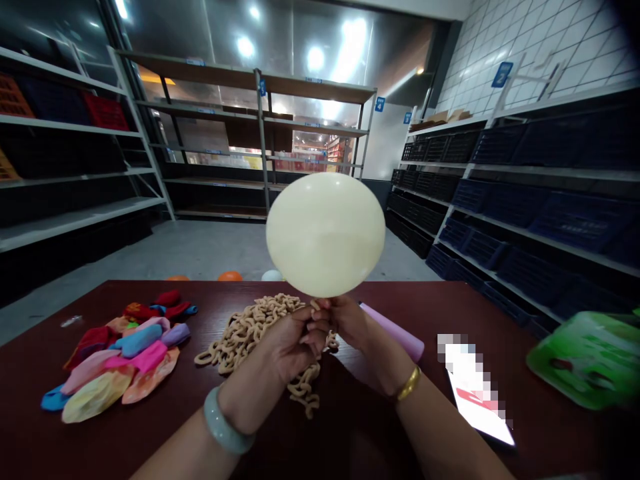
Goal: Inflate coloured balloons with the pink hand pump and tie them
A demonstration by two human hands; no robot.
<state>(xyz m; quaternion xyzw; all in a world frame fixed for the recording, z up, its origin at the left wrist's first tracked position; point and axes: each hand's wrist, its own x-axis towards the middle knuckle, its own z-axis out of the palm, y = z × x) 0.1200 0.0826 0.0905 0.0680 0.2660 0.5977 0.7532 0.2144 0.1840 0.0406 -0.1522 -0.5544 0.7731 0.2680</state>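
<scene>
A pale yellow inflated balloon (325, 233) stands upright above the table, its neck down between my hands. My right hand (346, 321) is closed, its fingertips pinching at the neck. My left hand (303, 340) is closed too, fingers curled against the right ones just under the balloon; the neck itself is mostly hidden by fingers. A small tan piece shows between the fingertips. Below and behind my left hand lies a heap of tan loops (245, 333), part of it trailing toward me. A pink-purple cylinder (393, 331) lies beyond my right wrist.
Uninflated coloured balloons (135, 357) lie in a pile on the dark red table (365, 440) at left. A lit phone (475, 393) and a green package (590, 360) are at right. Round orange tops (230, 275) show past the far edge. Shelves with crates (575, 220) line the walls.
</scene>
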